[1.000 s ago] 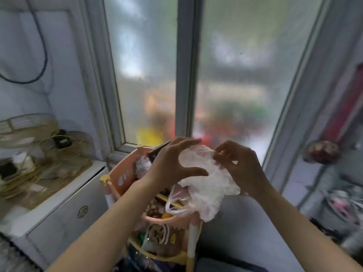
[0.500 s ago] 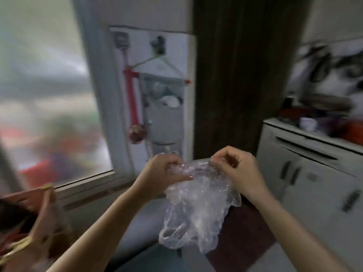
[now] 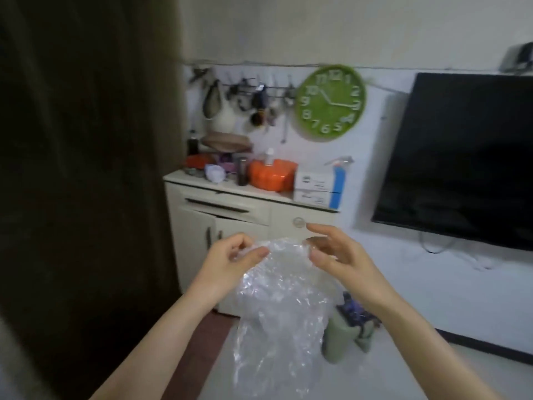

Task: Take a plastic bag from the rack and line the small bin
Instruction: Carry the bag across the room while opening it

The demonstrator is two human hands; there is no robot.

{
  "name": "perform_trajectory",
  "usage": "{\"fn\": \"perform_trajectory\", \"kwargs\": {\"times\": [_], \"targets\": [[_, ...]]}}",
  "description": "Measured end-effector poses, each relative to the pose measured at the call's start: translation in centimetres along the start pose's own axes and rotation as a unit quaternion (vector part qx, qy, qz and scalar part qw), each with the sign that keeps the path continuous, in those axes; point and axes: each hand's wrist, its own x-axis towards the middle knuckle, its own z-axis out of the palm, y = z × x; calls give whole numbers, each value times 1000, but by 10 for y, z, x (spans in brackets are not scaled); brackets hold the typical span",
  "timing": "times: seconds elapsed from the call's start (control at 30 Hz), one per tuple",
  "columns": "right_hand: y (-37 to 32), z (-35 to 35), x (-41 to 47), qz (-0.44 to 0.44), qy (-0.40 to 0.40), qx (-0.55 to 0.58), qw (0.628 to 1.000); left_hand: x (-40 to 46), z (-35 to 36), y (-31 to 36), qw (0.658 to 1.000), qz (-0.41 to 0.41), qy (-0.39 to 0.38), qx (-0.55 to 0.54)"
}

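Your left hand [image 3: 230, 259] pinches the upper left edge of the clear plastic bag [image 3: 277, 307] between thumb and curled fingers. Your right hand [image 3: 334, 255] sits just beside the bag's upper right edge with its fingers spread and loose. The fingertips appear to touch the film, but a firm grip there cannot be confirmed.

The bag hangs crumpled between and below both hands, at chest height, with its lower part draping down in front of your forearms.

Behind the bag, a pale green container [image 3: 339, 340] stands on the floor; whether it is the small bin cannot be confirmed. A white cabinet [image 3: 230, 220] stands farther back, with a green wall clock [image 3: 330, 102] above it and a dark television [image 3: 461, 157] to the right. A dark curtain [image 3: 86, 168] fills the left side.
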Motion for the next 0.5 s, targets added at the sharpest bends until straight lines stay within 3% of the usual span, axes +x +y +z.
{"fn": "perform_trajectory", "kwargs": {"times": [0.17,0.33,0.5], "targets": [[52,-98,-16,80,97,28,992,70,103,-15,997,15,-58,-56],[87,-169,-17,55,267,-2,962,129,199,-29,986,23,-152,-69],[117,-241,-8,48,369,-84,924,196,275,-48,970,57,-221,-81]]}}
